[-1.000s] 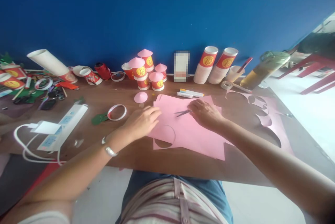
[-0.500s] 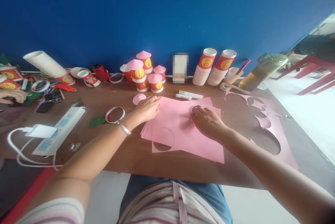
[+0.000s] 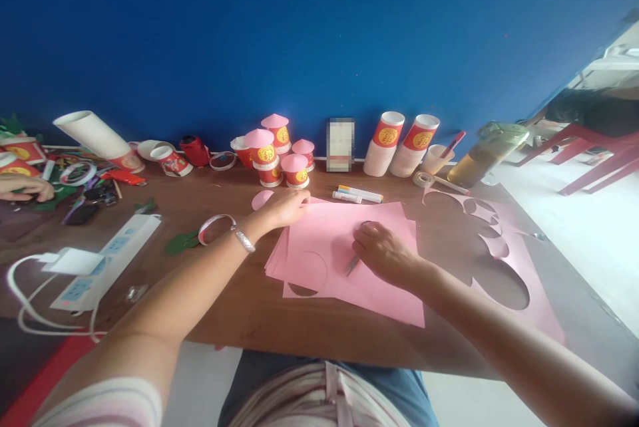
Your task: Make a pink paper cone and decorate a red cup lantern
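Observation:
Several pink sheets (image 3: pixel 319 227) lie overlapping in front of me, and a round hole is cut near the lower left corner of the upper one. My left hand (image 3: pixel 289 206) touches the sheets' upper left corner, its fingers together; what they grip there is too small to tell. Closed round the handles of scissors (image 3: pixel 353 265), my right hand (image 3: pixel 382 251) rests over the middle of the paper, blades pointing down and left. Beside my left hand lies a pink disc (image 3: pixel 261 199). Cut pink scraps (image 3: pixel 542 281) spread at the right.
Pink-topped cups (image 3: pixel 267 154), stacked cups (image 3: pixel 384 147), markers (image 3: pixel 357 195), tape (image 3: pixel 423 179) and a jug (image 3: pixel 484 154) stand or lie toward the wall. At left are a power strip (image 3: pixel 107 257), a paper ring (image 3: pixel 215 229) and another person's hand (image 3: pixel 24 187).
The view has tilted slightly, so things appear lower. My right hand still holds the scissors, whose blades now show more clearly. My left hand has stayed at the sheets' upper left corner.

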The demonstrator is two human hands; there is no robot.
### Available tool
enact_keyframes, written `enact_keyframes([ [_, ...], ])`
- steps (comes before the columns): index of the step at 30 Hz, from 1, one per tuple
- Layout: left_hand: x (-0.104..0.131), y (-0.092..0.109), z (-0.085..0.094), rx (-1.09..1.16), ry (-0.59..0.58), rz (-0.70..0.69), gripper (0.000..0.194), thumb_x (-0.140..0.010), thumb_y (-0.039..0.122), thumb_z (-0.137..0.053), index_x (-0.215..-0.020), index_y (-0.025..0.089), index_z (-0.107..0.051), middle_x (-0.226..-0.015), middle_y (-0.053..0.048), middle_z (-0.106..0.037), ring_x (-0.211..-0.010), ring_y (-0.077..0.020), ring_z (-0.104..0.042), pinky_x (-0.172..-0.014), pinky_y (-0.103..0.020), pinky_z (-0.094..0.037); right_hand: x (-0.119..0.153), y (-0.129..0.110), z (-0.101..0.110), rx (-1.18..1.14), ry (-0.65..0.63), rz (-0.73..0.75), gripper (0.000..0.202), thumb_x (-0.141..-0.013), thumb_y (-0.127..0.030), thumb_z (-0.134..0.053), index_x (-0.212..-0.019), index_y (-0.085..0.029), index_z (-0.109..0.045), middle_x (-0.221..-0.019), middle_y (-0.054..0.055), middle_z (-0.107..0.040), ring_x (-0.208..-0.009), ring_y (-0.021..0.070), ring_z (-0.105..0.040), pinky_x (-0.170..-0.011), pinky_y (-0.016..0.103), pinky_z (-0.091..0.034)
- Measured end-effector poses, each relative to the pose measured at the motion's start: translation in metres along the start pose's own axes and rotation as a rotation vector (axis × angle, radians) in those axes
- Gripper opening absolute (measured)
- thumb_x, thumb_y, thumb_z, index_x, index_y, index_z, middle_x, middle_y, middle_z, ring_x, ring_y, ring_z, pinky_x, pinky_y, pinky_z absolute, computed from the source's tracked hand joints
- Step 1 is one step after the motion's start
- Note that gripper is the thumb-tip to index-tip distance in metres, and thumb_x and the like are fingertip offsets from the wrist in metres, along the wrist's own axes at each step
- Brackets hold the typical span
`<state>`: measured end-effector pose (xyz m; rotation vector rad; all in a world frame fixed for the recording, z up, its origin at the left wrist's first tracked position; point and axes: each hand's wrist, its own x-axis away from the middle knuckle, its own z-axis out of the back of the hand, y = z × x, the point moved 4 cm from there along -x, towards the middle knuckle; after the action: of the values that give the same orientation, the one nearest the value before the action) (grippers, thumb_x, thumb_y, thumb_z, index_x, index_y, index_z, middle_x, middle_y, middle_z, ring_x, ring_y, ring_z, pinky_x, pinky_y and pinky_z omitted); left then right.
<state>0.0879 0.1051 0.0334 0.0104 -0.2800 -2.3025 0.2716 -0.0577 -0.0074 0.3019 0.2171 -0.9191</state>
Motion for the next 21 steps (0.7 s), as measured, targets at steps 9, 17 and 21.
enact_keyframes([
  [9, -0.023, 0.0, -0.017, -0.053, 0.141, -0.024, 0.019, -0.095, 0.021, -0.048, -0.093, 0.016, -0.067, -0.101, -0.01, -0.072, -0.09, -0.0224, -0.067, -0.069, -0.031, -0.045, 0.0, 0.0, -0.006, -0.012, 0.105, -0.022, 0.026, -0.092, -0.002, -0.044, -0.079, -0.019, -0.059, -0.081, 0.006, -0.058, -0.079, 0.02, -0.05, -0.075, 0.034, -0.042],
  [17, 0.01, 0.036, -0.036, 0.011, 0.391, -0.407, 0.042, -0.102, 0.022, -0.044, -0.143, 0.015, -0.051, -0.15, -0.014, -0.056, -0.14, -0.0251, -0.051, -0.119, -0.047, -0.042, 0.006, 0.01, -0.016, -0.192, 0.225, -0.132, 0.027, -0.097, -0.004, -0.04, -0.097, -0.016, -0.065, -0.091, 0.009, -0.065, -0.089, 0.0222, -0.057, -0.077, 0.035, -0.052],
  [21, 0.025, 0.046, -0.064, 0.115, 0.208, -0.551, 0.055, -0.101, 0.036, -0.054, -0.152, 0.019, -0.045, -0.157, -0.013, -0.05, -0.149, -0.0248, -0.043, -0.125, -0.048, -0.037, 0.006, 0.013, -0.017, -0.223, 0.224, -0.128, 0.028, -0.097, -0.006, -0.041, -0.1, -0.017, -0.066, -0.094, 0.01, -0.067, -0.088, 0.0223, -0.059, -0.078, 0.037, -0.053],
])
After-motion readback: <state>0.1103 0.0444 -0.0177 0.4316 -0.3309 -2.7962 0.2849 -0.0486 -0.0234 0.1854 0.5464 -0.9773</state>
